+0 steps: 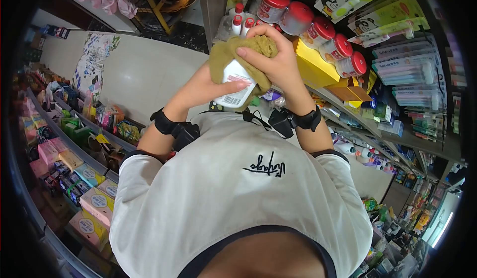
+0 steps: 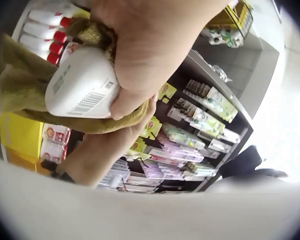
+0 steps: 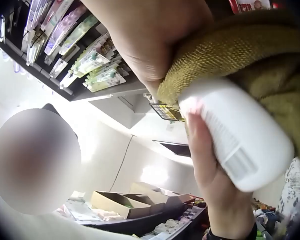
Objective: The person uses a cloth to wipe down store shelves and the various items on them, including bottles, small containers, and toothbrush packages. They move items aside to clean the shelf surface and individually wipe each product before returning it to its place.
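Observation:
A white bottle point(image 1: 236, 87) with a barcode label is held in front of the chest, its upper part wrapped in an olive-green cloth point(image 1: 221, 54). The left hand point(image 1: 201, 87) grips the bottle's lower part, thumb across the label. Higher up, the right hand point(image 1: 276, 59) grips the cloth around the bottle, thumb and fingers curled over it. In the left wrist view the bottle point(image 2: 85, 85) shows its base and barcode, with cloth behind. The right wrist view shows the left thumb on the bottle point(image 3: 240, 135) and ribbed cloth point(image 3: 210, 55) over its other end. The bottle's top is hidden.
Red-lidded jars point(image 1: 320, 31), small red-capped bottles point(image 1: 237, 25) and a yellow box point(image 1: 315, 64) stand on the shelf beside the right hand. Packaged toothbrushes point(image 1: 405, 72) hang farther right. Boxed goods point(image 1: 97, 203) fill low shelves at left, with pale floor point(image 1: 144, 64) between.

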Tool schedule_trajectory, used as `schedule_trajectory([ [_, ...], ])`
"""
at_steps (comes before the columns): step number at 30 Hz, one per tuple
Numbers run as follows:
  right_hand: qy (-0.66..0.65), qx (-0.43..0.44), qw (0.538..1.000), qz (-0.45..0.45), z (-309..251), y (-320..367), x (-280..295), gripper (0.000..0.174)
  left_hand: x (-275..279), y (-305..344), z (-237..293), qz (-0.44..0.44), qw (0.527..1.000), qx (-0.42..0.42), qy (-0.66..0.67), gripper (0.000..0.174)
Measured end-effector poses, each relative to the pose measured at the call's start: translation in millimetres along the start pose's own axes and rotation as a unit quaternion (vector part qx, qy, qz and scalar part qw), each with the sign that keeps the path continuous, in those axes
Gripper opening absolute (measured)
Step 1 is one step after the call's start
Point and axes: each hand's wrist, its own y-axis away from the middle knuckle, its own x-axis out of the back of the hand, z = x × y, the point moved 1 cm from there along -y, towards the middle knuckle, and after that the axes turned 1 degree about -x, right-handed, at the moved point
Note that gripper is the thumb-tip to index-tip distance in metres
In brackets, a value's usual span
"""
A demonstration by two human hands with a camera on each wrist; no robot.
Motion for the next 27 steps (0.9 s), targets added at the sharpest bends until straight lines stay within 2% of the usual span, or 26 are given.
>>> schedule_trajectory([
  [1,0.024,-0.005,0.999,0.023,7,1,0,0.026,-2,0,-1,0.013,0.997,-0.009,-0.069,0.045],
  [2,0.047,-0.010,0.998,0.046,10,1,0,0.024,-3,-2,-4,0.013,0.997,-0.011,-0.070,0.045],
  [3,0.048,-0.008,0.998,0.047,10,-1,-2,0.024,-3,-5,-8,0.044,0.982,-0.063,-0.174,0.045],
  [4,0.112,0.023,0.989,0.094,9,-1,-5,0.023,-4,-8,-13,0.074,0.952,-0.114,-0.275,0.045],
  [5,0.176,0.053,0.973,0.139,9,-2,-8,0.022,-6,-9,-19,0.073,0.952,-0.115,-0.274,0.045],
  [7,0.183,0.074,0.965,0.174,18,-4,-11,0.021,-8,-11,-25,0.163,0.885,-0.135,-0.415,0.047],
  [8,0.190,0.095,0.955,0.207,21,-5,-11,0.021,-8,-11,-25,0.163,0.884,-0.137,-0.416,0.047],
  [10,0.151,0.101,0.963,0.199,18,-6,-4,0.021,-9,-11,-22,0.172,0.922,-0.107,-0.330,0.047],
  [11,0.112,0.105,0.970,0.189,15,-5,0,0.020,-8,-10,-18,0.171,0.922,-0.106,-0.330,0.047],
  [12,0.112,0.104,0.970,0.190,8,-3,4,0.020,-4,-9,-13,0.144,0.972,-0.052,-0.180,0.051],
  [13,0.018,0.111,0.975,0.194,-1,-1,9,0.020,-2,-8,-11,0.114,0.993,0.004,-0.024,0.054],
  [14,-0.076,0.118,0.971,0.196,-9,0,11,0.020,4,-7,-18,0.114,0.993,0.005,-0.023,0.054],
  [15,-0.148,0.134,0.963,0.183,-18,0,12,0.020,8,-10,-26,0.022,0.976,0.055,0.208,0.058],
  [16,-0.148,0.134,0.963,0.182,-16,-1,12,0.020,10,-11,-30,-0.072,0.896,0.101,0.426,0.062],
  [18,-0.055,0.234,0.959,0.149,-13,-2,14,0.019,6,-10,-28,-0.107,0.897,0.119,0.411,0.067],
  [20,-0.042,0.228,0.961,0.148,-12,-1,14,0.019,-5,-14,-20,-0.013,0.949,0.033,0.314,0.065],
  [21,-0.046,0.188,0.964,0.180,-10,0,15,0.020,-6,-15,-15,0.028,0.974,0.008,0.223,0.061],
  [22,-0.050,0.147,0.965,0.212,-8,1,16,0.020,-7,-16,-8,0.027,0.974,0.011,0.223,0.061],
  [23,-0.050,0.146,0.964,0.215,-6,2,16,0.020,-8,-16,0,0.064,0.994,-0.017,0.088,0.059],
  [24,-0.074,0.095,0.966,0.229,-3,2,16,0.021,-8,-16,4,0.100,0.993,-0.046,-0.048,0.057],
  [25,-0.098,0.046,0.964,0.242,1,2,17,0.022,-10,-17,-3,0.140,0.985,-0.079,-0.070,0.055],
  [27,-0.067,0.028,0.963,0.258,10,1,19,0.025,-11,-17,-8,0.149,0.979,-0.083,-0.109,0.054],
])
